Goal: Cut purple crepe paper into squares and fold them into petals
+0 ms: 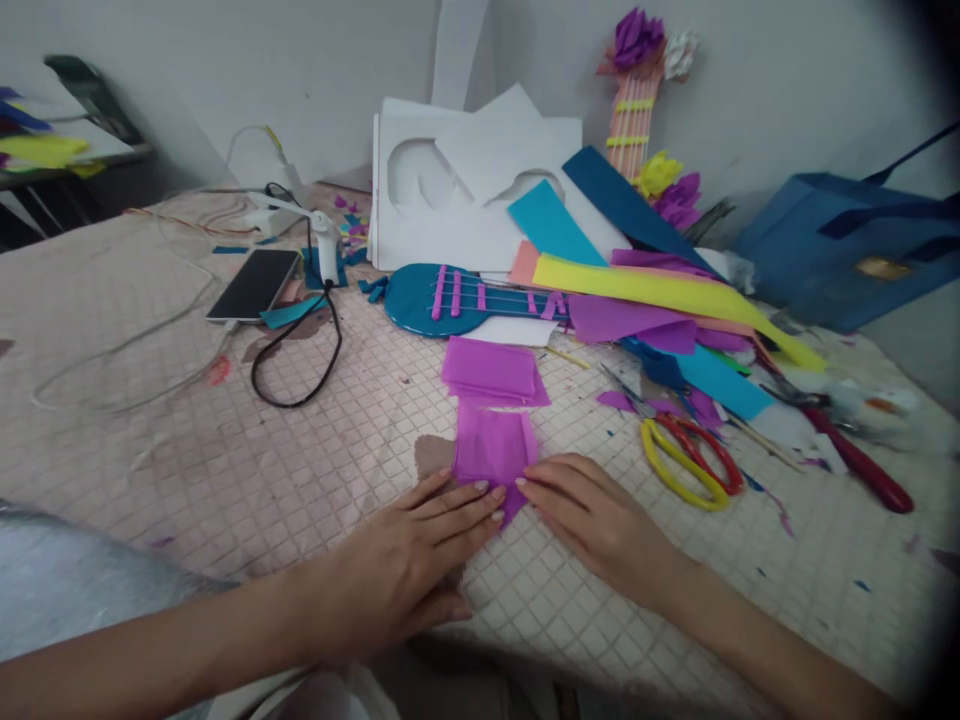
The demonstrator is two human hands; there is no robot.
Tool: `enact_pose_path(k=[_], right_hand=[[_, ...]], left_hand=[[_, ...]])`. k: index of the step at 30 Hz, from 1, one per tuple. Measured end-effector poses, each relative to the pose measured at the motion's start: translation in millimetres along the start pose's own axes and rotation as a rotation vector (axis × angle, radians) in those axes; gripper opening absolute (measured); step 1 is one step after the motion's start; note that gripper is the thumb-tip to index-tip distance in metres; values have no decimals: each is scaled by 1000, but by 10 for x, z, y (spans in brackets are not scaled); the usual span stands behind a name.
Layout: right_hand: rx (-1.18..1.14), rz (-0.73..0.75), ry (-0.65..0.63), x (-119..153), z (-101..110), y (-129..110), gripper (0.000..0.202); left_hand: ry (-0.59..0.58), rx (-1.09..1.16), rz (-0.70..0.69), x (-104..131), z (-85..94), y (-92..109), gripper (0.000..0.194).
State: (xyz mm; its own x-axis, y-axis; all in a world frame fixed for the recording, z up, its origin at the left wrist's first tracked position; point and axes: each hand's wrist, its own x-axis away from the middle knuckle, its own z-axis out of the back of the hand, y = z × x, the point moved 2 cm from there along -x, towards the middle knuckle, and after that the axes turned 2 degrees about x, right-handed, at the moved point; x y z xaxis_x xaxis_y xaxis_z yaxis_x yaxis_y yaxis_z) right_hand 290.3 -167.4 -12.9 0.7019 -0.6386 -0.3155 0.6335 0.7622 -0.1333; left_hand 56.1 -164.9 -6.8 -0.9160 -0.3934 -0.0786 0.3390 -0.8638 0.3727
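A purple sheet of crepe-like paper (491,445) lies on the table in front of me, its near part narrowing to a point. Flat across its lower left lies my left hand (427,540), fingers stretched out and pressing on the paper. From the other side, the fingertips of my right hand (592,520) touch the sheet's right edge; those fingers are extended and close together, and the thumb is hidden. Just beyond the sheet rests a stack of cut purple pieces (491,370). Behind that is a small blue guitar-shaped craft (435,300) with purple strips.
Scissors (682,465) with yellow and red handles lie right, near red-handled pliers (862,465). Coloured paper strips (645,285) pile up behind them. A phone (255,285), cable and white glue gun (325,245) are left. A blue bag (840,240) stands back right.
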Motion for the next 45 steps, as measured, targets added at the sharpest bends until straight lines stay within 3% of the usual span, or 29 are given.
enact_pose_path(k=[2,5,9,15,20,26,29,33,37,41,45], right_hand=[[45,41,-7,-44,4,33,28],[83,69,6,-90,-13,49,24],[49,24,86,-117,-43,30,20],[-144,-175,109,-198,18,72,20],[-169,-271,76,-457,62,250,18],[-184,-555,-14,-682,-55,484,12],[-247,-619,-6,-690,-101,539,9],[-335,-655,10,-658,-101,567,10],[-408,-711,19,-558,-58,568,14],[-484,-766,15,-404,-17,524,18],[-554,-813,-8,-253,12,419,19]], left_hand=[[70,71,38,4,27,-22,60],[270,115,123,-18,30,-75,53],[414,32,95,-137,14,-62,42],[333,-25,33,-316,26,71,22],[290,-64,12,-386,4,91,9],[226,-88,85,-465,-19,105,16],[226,-45,137,-457,-13,78,20],[289,43,230,-415,77,-79,20],[408,155,340,-379,232,-381,15],[412,304,453,-417,292,-649,17],[372,335,498,-539,266,-728,20]])
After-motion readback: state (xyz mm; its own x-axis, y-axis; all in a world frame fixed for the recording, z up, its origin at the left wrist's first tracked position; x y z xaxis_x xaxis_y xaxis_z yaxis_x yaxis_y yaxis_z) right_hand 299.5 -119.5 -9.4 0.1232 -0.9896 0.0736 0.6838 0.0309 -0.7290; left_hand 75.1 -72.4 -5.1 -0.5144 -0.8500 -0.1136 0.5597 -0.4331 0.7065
